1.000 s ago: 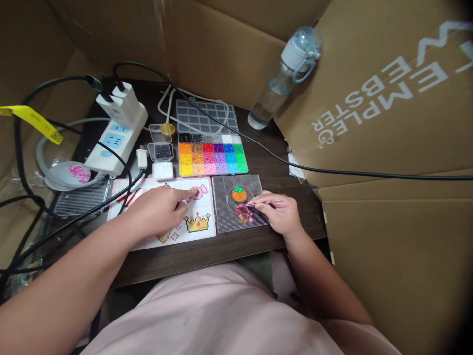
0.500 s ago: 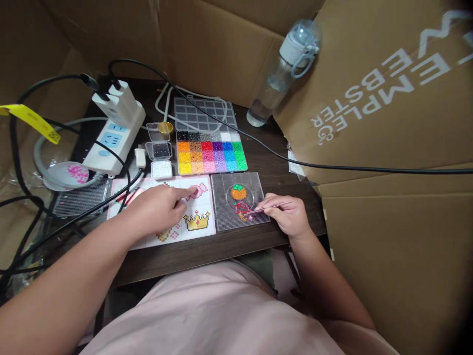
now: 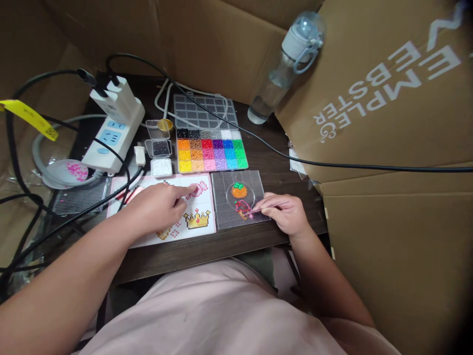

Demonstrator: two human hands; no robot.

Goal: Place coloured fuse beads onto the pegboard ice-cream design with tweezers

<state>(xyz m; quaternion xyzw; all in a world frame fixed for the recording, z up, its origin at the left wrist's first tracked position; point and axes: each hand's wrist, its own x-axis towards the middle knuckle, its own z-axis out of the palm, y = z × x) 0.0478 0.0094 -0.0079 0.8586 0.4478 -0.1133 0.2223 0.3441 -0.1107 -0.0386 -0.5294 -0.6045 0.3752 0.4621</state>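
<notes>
My left hand (image 3: pixel 158 208) lies over the pattern sheet (image 3: pixel 148 241), its index finger stretched out to a pink candy picture (image 3: pixel 200 189) and its other fingers curled; it holds nothing. A gold crown picture (image 3: pixel 197 220) shows below that fingertip. In my right hand (image 3: pixel 284 214) is a thin pair of pink tweezers (image 3: pixel 273 205), pinched between thumb and fingers. Their tips reach the lower bead work on a clear pegboard (image 3: pixel 221 217). This board carries an orange fruit shape with a green top (image 3: pixel 239 190), made of beads, and a red, pink and tan bead shape (image 3: pixel 242 208) below it.
Behind the sheet stands a compartment box of coloured beads (image 3: pixel 212 150), lid open, with small bead boxes (image 3: pixel 161 167) on its left. A power strip (image 3: pixel 113 140) and black cables crowd the left. A water bottle (image 3: pixel 271 81) stands at the back, before cardboard walls (image 3: pixel 388 236).
The view has shifted slightly. My left finger stays at the candy picture; my right hand and the tweezers stay almost still at the lower bead shape.
</notes>
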